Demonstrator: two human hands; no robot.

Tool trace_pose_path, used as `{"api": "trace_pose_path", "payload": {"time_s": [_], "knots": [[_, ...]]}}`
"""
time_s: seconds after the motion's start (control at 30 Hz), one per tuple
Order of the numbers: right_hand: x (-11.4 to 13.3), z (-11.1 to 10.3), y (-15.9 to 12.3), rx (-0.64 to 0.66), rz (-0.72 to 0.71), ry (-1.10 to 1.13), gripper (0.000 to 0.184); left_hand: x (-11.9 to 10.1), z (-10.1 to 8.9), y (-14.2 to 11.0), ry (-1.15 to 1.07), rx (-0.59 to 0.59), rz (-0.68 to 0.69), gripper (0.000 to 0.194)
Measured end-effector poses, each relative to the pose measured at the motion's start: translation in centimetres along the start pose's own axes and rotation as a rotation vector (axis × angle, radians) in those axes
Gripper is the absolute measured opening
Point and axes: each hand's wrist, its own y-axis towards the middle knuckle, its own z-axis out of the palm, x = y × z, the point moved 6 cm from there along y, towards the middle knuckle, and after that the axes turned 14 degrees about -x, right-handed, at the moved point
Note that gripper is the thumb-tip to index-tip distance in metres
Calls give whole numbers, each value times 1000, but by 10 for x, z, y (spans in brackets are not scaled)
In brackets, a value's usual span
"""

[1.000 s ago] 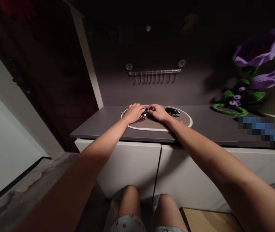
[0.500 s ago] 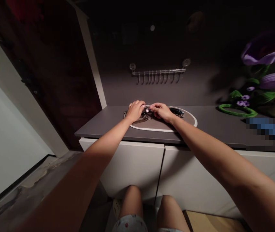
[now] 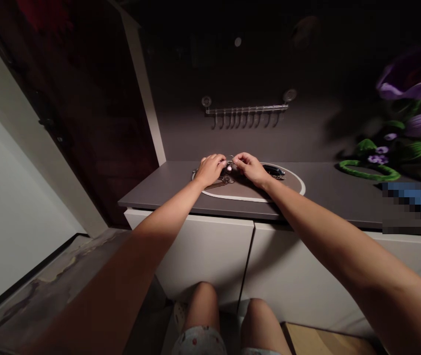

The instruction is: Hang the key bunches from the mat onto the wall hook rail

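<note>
Over an oval mat [image 3: 249,191] with a white rim, my left hand [image 3: 211,169] is closed on a keychain, with a dark part showing by its fingertips. A small pink-and-white charm [image 3: 229,168] hangs between my hands. My right hand [image 3: 250,168] pinches the thin metal ring [image 3: 231,157] of the keychain with thumb and forefinger. Just below the charm, a metal ring with keys [image 3: 226,180] lies on the mat. A dark, glossy object [image 3: 274,170] rests on the mat beside my right wrist. The fingers hide much of the keychain.
A clear rail with several hooks [image 3: 247,109] is fixed to the dark wall behind. Purple flowers with a green ring-shaped base [image 3: 369,175] stand on the grey counter [image 3: 151,190] at right. White cabinet doors [image 3: 203,246] are below; a dark door [image 3: 114,123] is at left.
The whole view has shifted slightly. The thin ring stands a little higher between my fingertips. Both hands stay close together over the mat.
</note>
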Motion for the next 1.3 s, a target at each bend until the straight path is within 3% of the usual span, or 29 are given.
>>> {"api": "trace_pose_path", "payload": {"time_s": [0.37, 0.73, 1.03, 1.3], "knots": [[6, -4, 3, -62, -9, 40, 20, -5, -3, 0, -116, 3, 33, 30], [14, -2, 2, -98, 96, 112, 23, 14, -23, 4, 152, -182, -22, 31], [32, 6, 36, -174, 102, 147, 15, 38, -26, 6, 230, -156, -180, 32], [38, 35, 77, -227, 132, 102, 11, 45, -20, 8, 292, -68, -252, 32]]}}
